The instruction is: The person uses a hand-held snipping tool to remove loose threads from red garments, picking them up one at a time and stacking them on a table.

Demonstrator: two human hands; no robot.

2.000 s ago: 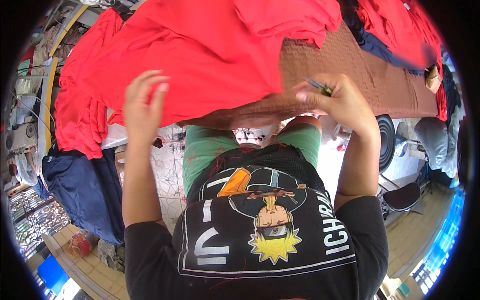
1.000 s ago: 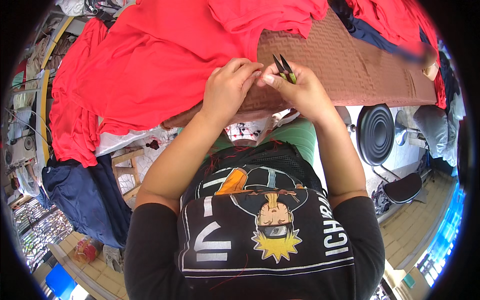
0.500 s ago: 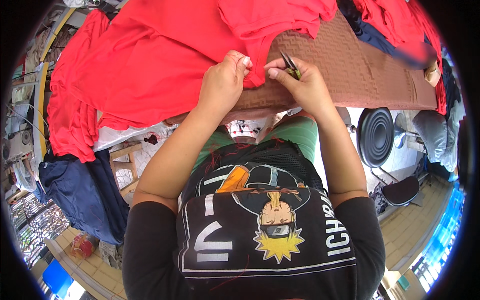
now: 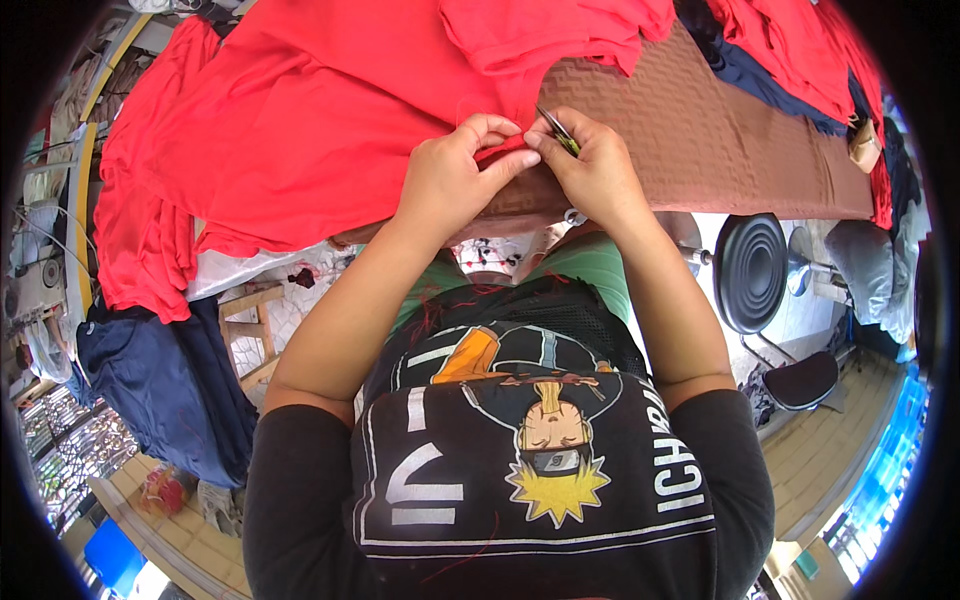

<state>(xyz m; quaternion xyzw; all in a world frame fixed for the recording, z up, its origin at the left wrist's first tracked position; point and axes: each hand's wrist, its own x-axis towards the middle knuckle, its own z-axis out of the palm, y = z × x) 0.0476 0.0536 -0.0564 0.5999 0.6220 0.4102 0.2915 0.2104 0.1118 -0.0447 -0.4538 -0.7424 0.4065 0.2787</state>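
- Hands, head view: the left hand (image 4: 448,172) is closed in a pinch on a small fold of the red garment (image 4: 330,130); the right hand (image 4: 598,170) grips small snips (image 4: 567,139), its thumb and forefinger meeting at the same garment's side.
- The red garment spreads over the left part of the brown surface (image 4: 700,150), its bulk to the left of and beyond the 2 hands; the pinched bit lies between them, close to the surface's near edge.
- That held side runs from far edge toward near edge; the view cuts the garment off, so its full long axis cannot be told.
- Left hand is nearer the bulk; right hand sits just right of the garment's side.
- The snips point toward the far edge, tilted left; whether the 2 blades are apart cannot be told.
- More red cloth (image 4: 775,45) lies toward the far right corner, well apart from both hands.
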